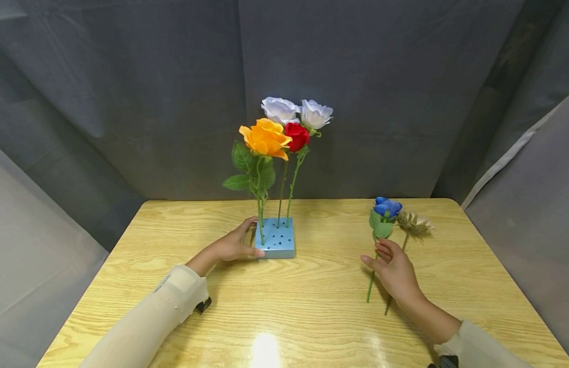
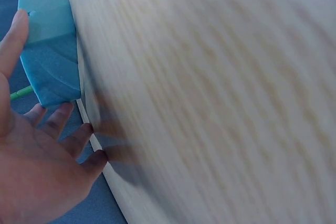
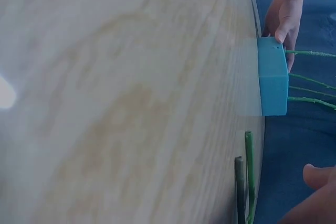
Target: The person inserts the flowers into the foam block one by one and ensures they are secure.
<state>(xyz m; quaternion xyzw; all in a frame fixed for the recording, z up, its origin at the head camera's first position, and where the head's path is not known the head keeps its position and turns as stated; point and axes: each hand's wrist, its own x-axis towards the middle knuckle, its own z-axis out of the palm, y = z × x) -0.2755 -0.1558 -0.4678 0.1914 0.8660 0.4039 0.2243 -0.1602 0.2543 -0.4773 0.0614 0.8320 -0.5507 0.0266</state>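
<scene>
Blue rose (image 1: 386,208) lies near the tabletop's (image 1: 312,317) right edge, stem under the loosely open right hand (image 1: 394,271), beside a dried flower (image 1: 415,223). Left hand (image 1: 231,246) cups the foam block (image 1: 276,240). Four stems (image 1: 284,194) stand planted; two remain.

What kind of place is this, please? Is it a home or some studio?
Probably a staged recording booth, not a home: grey cloth backdrop hangs on all sides of a bare wooden table, which carries only a blue foam block with artificial flowers.
</scene>
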